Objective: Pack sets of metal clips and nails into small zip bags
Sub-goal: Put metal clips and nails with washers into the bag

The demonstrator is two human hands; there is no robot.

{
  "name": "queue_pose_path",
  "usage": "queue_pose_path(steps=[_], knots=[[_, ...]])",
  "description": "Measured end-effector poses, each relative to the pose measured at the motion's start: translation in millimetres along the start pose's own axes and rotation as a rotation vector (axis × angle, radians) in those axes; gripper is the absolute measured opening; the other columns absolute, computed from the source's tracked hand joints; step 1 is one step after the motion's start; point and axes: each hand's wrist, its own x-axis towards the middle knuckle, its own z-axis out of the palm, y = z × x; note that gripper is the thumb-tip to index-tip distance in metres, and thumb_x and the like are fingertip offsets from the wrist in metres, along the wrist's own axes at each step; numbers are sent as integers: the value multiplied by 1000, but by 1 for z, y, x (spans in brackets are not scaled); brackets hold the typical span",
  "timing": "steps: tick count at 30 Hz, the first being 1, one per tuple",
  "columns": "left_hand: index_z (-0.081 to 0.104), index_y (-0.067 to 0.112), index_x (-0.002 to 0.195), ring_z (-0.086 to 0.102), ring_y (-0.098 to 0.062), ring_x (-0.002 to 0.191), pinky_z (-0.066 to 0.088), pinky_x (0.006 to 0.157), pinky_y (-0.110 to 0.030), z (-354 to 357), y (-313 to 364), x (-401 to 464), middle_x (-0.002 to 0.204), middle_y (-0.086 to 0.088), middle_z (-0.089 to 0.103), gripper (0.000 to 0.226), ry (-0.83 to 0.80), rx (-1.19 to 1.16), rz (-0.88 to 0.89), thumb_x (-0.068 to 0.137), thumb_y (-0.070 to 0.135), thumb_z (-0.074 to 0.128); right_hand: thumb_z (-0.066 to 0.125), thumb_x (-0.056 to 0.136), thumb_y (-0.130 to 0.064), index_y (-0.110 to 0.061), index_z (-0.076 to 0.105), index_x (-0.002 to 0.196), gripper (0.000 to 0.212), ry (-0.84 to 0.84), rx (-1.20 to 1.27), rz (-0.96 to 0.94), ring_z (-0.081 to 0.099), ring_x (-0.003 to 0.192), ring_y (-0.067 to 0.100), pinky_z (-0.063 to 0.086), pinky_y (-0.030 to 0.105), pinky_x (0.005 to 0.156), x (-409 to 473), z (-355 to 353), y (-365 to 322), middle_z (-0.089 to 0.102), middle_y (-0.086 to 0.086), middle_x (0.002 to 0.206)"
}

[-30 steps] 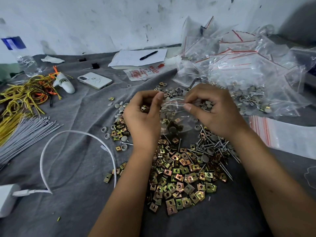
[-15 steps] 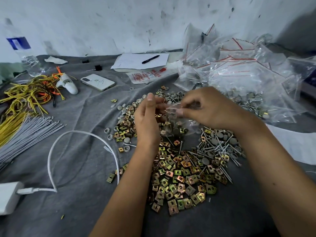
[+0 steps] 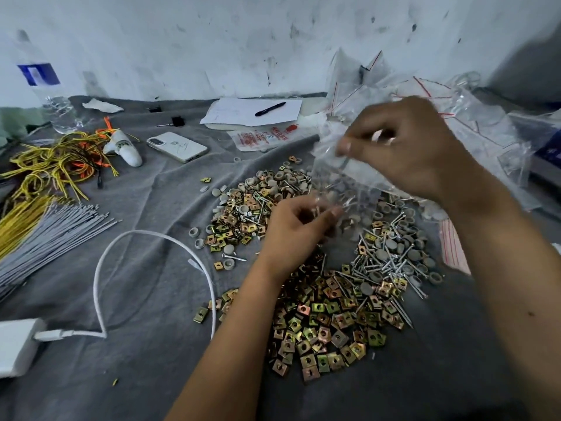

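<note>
A: What do we see at the far left?
B: A water bottle point(image 3: 50, 98) against the scuffed white wall point(image 3: 212, 41), then yellow wires point(image 3: 45, 165) and grey ties point(image 3: 51, 235) on the grey cloth point(image 3: 136, 344) covering the table. A white charger point(image 3: 16, 344) trails its cable point(image 3: 100, 268).

A: And mid-table?
B: We find a phone point(image 3: 177, 146), paper point(image 3: 252, 110) with a pen point(image 3: 269, 108), and the heap of clips point(image 3: 328, 323) and nails point(image 3: 385, 262).

A: The hands?
B: Our left hand point(image 3: 299, 229) pinches the bottom of a small zip bag point(image 3: 337, 180) above the heap. Our right hand point(image 3: 406, 147) pinches its top, raised. Behind lies a pile of bags point(image 3: 485, 126).
</note>
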Motion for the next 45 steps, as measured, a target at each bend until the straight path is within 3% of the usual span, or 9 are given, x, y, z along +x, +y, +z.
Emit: queue_pose_path(steps=[7, 12, 16, 20, 26, 32, 36, 39, 45], knots=[[66, 2, 113, 71, -33, 95, 59, 81, -44, -2, 9, 1, 104, -22, 72, 23, 151, -143, 122, 98, 19, 70, 80, 86, -27, -30, 78, 83, 4, -194, 9, -13, 63, 70, 0, 38, 10, 62, -10, 3, 9, 69, -16, 72], [70, -1, 98, 64, -32, 80, 57, 72, -51, -8, 8, 4, 85, -19, 68, 5, 233, -296, 127, 96, 3, 68, 77, 90, -30, -26, 78, 88, 4, -180, 36, -4, 62, 76, 3, 44, 19, 69, -12, 9, 10, 67, -16, 77], [69, 4, 93, 68, -20, 76, 59, 70, -28, -7, 5, 5, 82, -9, 71, 16, 176, -290, 139, 86, -9, 74, 76, 90, -34, -24, 77, 85, 11, -145, 34, 38, 63, 77, 5, 46, 30, 70, -11, 13, 11, 68, -10, 80], [70, 7, 89, 68, -12, 72, 58, 71, -25, -3, 1, 6, 78, -1, 72, 20, 134, -235, 182, 84, -12, 76, 80, 86, -33, -27, 75, 84, 8, -141, 37, 32, 64, 83, 2, 48, 23, 75, -13, 20, 5, 69, -12, 85], [70, 6, 93, 69, -11, 71, 58, 71, -24, -4, 1, 6, 77, -3, 71, 18, 147, -215, 146, 85, -10, 76, 80, 88, -20, -19, 72, 81, 10, 6, 55, -11, 63, 88, 15, 49, 35, 84, -12, 30, 2, 66, 0, 90], [71, 5, 95, 66, -11, 73, 56, 72, -24, -7, -1, 7, 75, 1, 69, 14, 245, -302, 89, 91, -9, 69, 72, 95, -32, -27, 74, 104, 10, 109, 302, 91, 69, 91, 9, 55, 26, 80, -21, 42, 24, 73, -7, 95], [72, 11, 91, 60, -13, 75, 53, 71, -25, -9, -2, 7, 78, -2, 66, 19, 293, -326, 6, 93, -7, 67, 69, 92, -50, -33, 72, 111, 26, 138, 613, 344, 72, 99, 22, 55, 45, 90, -30, 61, 49, 77, 1, 102], [72, 12, 89, 61, -13, 79, 53, 73, -25, -9, -3, 7, 84, -3, 69, 20, 290, -313, -30, 93, -7, 66, 67, 96, -38, -22, 77, 100, 19, 178, 789, 493, 68, 90, 35, 55, 57, 81, -38, 81, 59, 74, 16, 101], [70, 11, 90, 60, -15, 73, 53, 68, -29, -8, -3, 8, 84, -8, 66, 17, 377, -256, -59, 94, -6, 66, 80, 85, -25, -24, 80, 92, 7, 369, 888, 379, 72, 88, 17, 59, 29, 77, -38, 78, 62, 78, 1, 90]])
